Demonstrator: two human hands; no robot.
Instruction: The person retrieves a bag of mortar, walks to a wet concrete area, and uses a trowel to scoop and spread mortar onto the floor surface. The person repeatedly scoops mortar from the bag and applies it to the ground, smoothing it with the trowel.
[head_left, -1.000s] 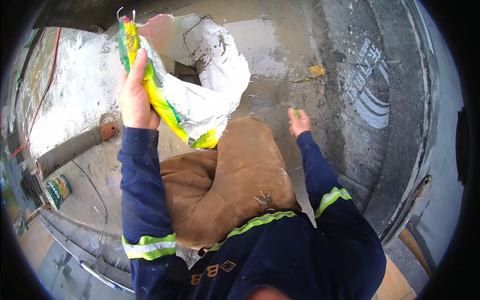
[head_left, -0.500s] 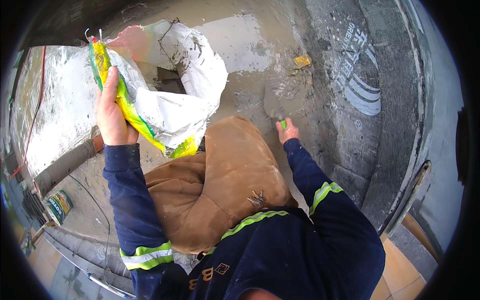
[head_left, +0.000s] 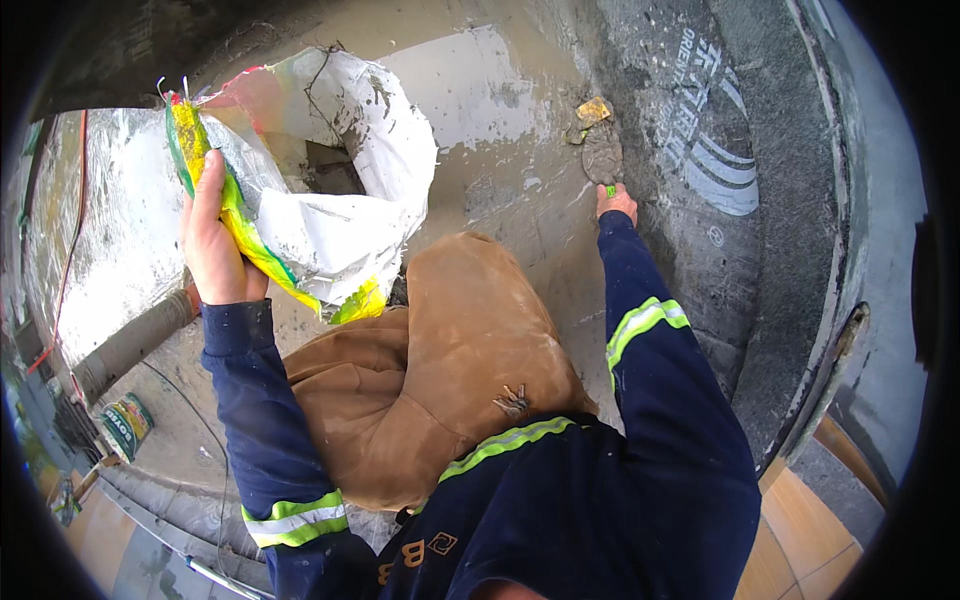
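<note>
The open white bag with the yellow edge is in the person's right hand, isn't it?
Not quite: you've got the wrong hand. The head view shows the open white bag with the yellow edge in the person's left hand.

Soft, bright light is falling evenly, and the wet floor (head_left: 480,90) is giving a pale glare. The white bag (head_left: 335,225) is shining strongly, the upper left is lying in shadow, and straight edges are bending toward the black rim.
</note>
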